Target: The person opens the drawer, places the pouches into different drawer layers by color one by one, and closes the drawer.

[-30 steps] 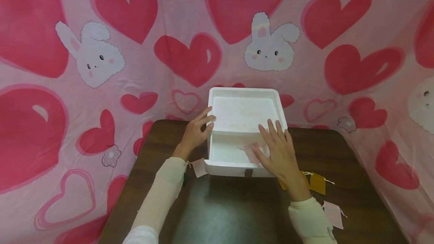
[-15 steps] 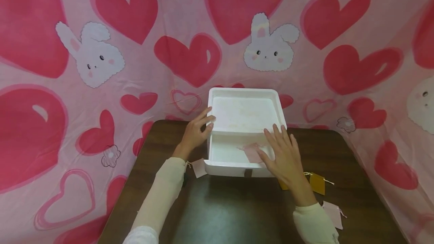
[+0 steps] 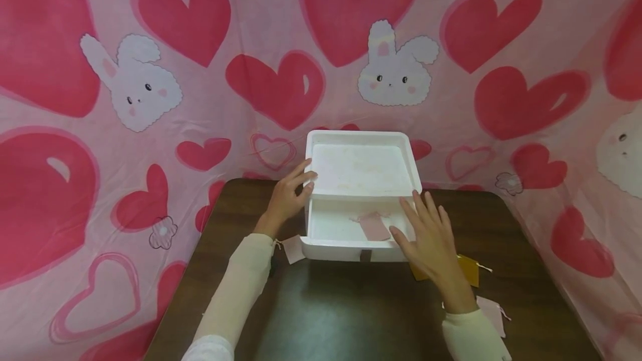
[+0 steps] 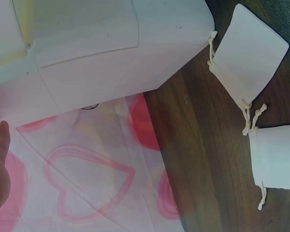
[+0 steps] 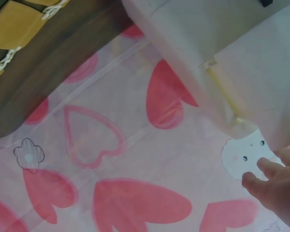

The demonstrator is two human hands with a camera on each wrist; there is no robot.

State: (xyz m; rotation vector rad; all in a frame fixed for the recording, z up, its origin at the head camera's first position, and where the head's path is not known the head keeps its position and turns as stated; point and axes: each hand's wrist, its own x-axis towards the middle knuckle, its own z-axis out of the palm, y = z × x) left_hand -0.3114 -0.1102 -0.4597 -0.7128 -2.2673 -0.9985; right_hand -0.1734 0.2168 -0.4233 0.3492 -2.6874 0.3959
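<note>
A white drawer box (image 3: 361,171) stands at the back of the table, its shallow top tray facing up. The drawer (image 3: 331,250) is pulled out at the front. In it lies a small pale pink drawstring pouch (image 3: 374,227), towards the right. My left hand (image 3: 286,199) touches the box's left side with extended fingers; its fingertips also show against the white wall in the left wrist view. My right hand (image 3: 432,241), fingers spread and holding nothing, is at the box's right side, overlapping the drawer's right end in the head view.
Mustard pouches (image 3: 468,269) and another pale pink pouch (image 3: 490,314) lie on the dark wood table (image 3: 321,316) at the right. One more pale pouch (image 3: 293,249) sits by the drawer's front left corner. A heart-and-rabbit patterned cloth (image 3: 271,88) hangs behind.
My right hand has drawn back to the right and towards me, uncovering more of the pink pouch in the drawer. My left hand stays on the box's left side.
</note>
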